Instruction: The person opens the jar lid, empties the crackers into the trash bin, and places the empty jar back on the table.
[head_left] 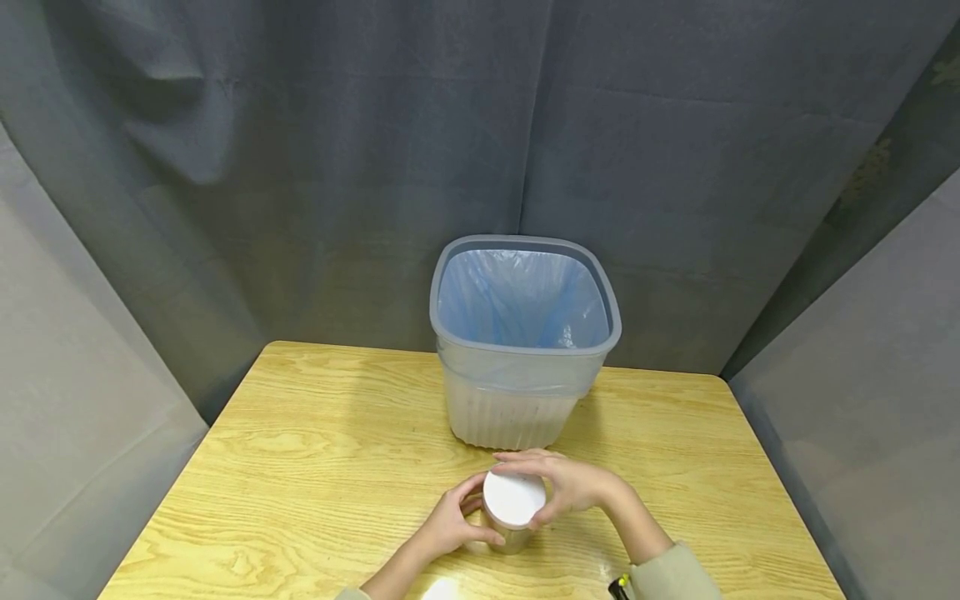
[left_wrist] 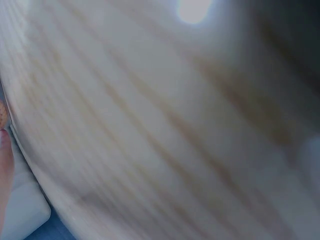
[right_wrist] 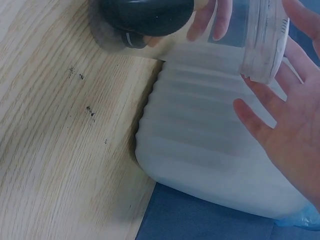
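A clear jar with a flat white lid stands near the table's front. My left hand holds the jar's side, thumb in front and fingers behind. From the right, my right hand grips the lid by its edge, thumb at the near side and fingers over the far side. In the right wrist view the jar's see-through wall shows fingers of the left hand, and a dark rounded object appears by the jar's lower end; whether it is inside cannot be told. The left wrist view shows mostly blurred tabletop.
A whitish ribbed bin with a grey rim and a blue bag liner stands just behind the hands. The wood-grain table reaches back to a dark grey curtain; grey panels flank both sides.
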